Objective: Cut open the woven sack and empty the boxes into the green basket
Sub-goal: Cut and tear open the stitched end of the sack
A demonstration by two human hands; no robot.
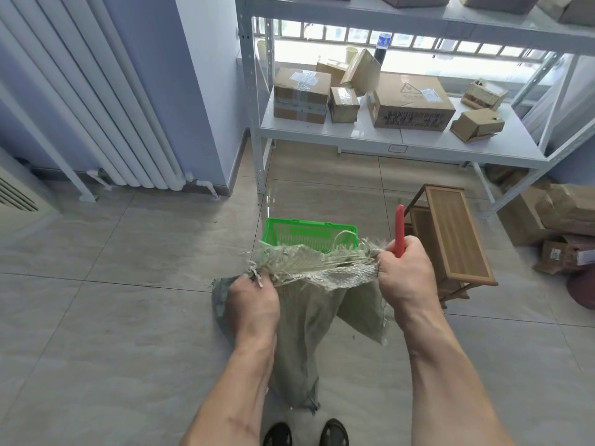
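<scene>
A grey-green woven sack (302,323) hangs in front of me, its frayed cut mouth held wide. My left hand (254,300) grips the left edge of the mouth. My right hand (405,272) grips the right edge together with a red-handled cutter (400,230) that points up. The green basket (310,235) stands on the floor just beyond the sack, partly hidden by the frayed rim. What is inside the sack is hidden.
A low wooden stool (450,233) stands right of the basket. A white metal shelf (402,140) behind carries several cardboard boxes (409,101). More boxes (553,217) lie on the floor at right. A white radiator (96,107) lines the left wall.
</scene>
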